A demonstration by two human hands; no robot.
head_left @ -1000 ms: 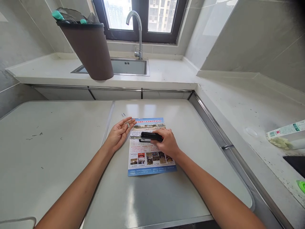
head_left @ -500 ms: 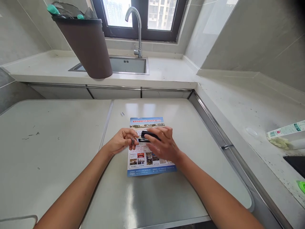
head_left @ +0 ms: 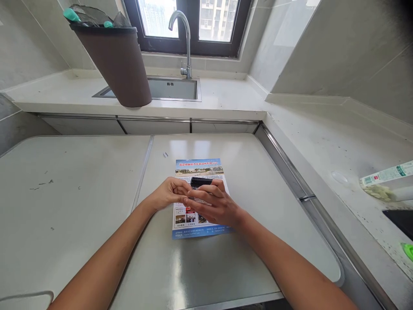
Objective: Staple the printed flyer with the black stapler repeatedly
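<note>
My right hand [head_left: 217,204] is wrapped round a small black stapler [head_left: 200,181], held just above a printed flyer [head_left: 200,234]. Its fingers hide the stapler's lower part. At the stapler's left end, my left hand [head_left: 167,193] is closed in a pinch, its fingertips meeting those of my right hand. What it pinches is hidden now. The flyer has blue bands, red heading text and small photos, and lies flat under both hands.
Small staple strips [head_left: 165,154] lie beyond the flyer on the white folding table [head_left: 193,275]. Dark bits [head_left: 50,181] are scattered at left. Behind stand a brown bin [head_left: 112,64], a sink [head_left: 174,89] and a tap [head_left: 188,47]. A packet [head_left: 387,181] rests on the right counter.
My left hand has moved right against the stapler, and the small grey metal piece it pinched has gone out of sight. My right fingers have shifted round the stapler, whose gap no longer shows.
</note>
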